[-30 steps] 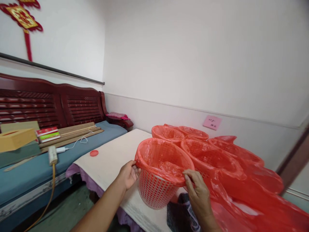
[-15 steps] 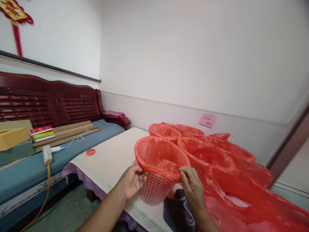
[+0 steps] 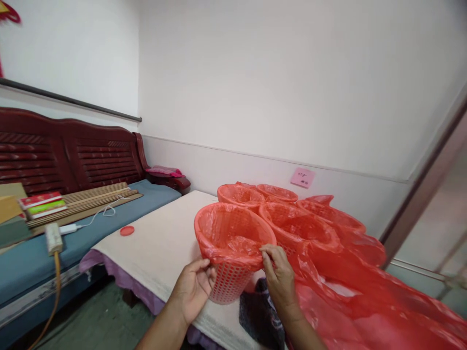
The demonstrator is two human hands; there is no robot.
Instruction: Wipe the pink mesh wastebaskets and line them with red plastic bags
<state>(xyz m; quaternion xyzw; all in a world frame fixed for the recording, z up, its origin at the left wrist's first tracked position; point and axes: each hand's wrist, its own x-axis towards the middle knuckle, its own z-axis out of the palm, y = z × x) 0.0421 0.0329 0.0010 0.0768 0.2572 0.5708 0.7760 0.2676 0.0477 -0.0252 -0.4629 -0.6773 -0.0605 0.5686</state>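
A red perforated plastic basket (image 3: 229,287) stands upright near the table's front edge. Inside it is a thin red plastic bag (image 3: 241,243), its edge folded over the rim. At the rim's front left, my left hand (image 3: 195,289) has its fingers curled, with thumb and fingertips pinched at the bag's folded edge. My right hand (image 3: 280,277) pinches the same bag at the rim's front right. Close behind and to the right stand several more red baskets (image 3: 299,228), also lined with red bags.
Loose red plastic bags (image 3: 365,301) spread over the right side. A dark cloth (image 3: 259,313) lies by the basket. The table (image 3: 160,238) has a pale cover and a small red lid (image 3: 127,230). A wooden bench (image 3: 105,155) with a power strip (image 3: 54,239) is on the left.
The view has turned slightly right, so everything sits farther left in it. My left hand has dropped slightly relative to the rim; my right hand keeps its pinch on the bag.
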